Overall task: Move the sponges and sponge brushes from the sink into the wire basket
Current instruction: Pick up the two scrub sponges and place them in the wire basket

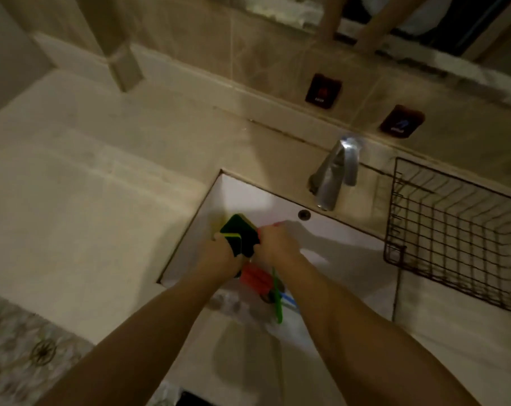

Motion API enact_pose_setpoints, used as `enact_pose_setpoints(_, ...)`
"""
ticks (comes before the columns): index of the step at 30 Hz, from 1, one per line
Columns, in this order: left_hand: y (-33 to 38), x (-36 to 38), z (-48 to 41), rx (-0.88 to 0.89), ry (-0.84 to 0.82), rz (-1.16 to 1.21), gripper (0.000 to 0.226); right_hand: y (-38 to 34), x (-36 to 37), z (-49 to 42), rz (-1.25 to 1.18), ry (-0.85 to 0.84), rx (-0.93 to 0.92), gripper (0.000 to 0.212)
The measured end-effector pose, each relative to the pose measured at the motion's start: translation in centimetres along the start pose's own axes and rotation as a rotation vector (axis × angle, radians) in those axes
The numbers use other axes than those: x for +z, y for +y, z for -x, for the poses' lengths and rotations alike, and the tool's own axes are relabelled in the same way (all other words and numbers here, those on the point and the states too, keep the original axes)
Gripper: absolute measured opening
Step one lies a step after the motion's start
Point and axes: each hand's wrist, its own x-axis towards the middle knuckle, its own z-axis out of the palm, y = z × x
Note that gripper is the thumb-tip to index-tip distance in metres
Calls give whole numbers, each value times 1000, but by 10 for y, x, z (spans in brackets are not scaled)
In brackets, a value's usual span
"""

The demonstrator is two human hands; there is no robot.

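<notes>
Both my hands meet over the white sink [336,238]. My left hand [219,256] and my right hand [276,243] together grip a stack of green-and-yellow sponges [239,232], held above the basin. Below the hands lie a red sponge brush [255,278], a green-handled brush [277,300] and a blue handle [289,300] at the sink bottom. The dark wire basket [453,230] stands on the counter to the right of the sink, with nothing visible inside.
A chrome tap [334,174] rises behind the sink, between it and the basket. Two dark wall switches [323,90] sit on the tiled wall. A pale counter [87,200] stretches to the left. Patterned floor shows bottom left.
</notes>
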Motion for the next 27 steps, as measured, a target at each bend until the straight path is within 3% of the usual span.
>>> enact_pose_setpoints(2, 0, 15, -7, -3, 87, 123, 80, -2, 9, -13, -16, 95, -62, 19)
enact_pose_setpoints(4, -1, 29, -15, -32, 118, 172, 87, -1, 19, -24, -7, 120, -115, 24)
enact_pose_setpoints(8, -9, 45, -28, -66, 147, 239, 81, 1, 37, -38, 132, 192, -233, 31)
enact_pose_setpoints(12, -16, 51, -33, -93, 180, 222, 79, -5, 55, -42, 333, 230, -229, 62)
enact_pose_setpoints(14, -18, 54, -33, -100, 187, 238, 76, -8, 64, -46, 341, 213, -228, 66)
enact_pose_setpoints(21, -36, 56, -27, -74, 202, 168, 73, -19, 76, -50, 357, 307, -173, 43)
enact_pose_setpoints(27, -41, 31, 13, 198, 268, 112, 68, -12, 56, -6, 95, 453, -121, 38)
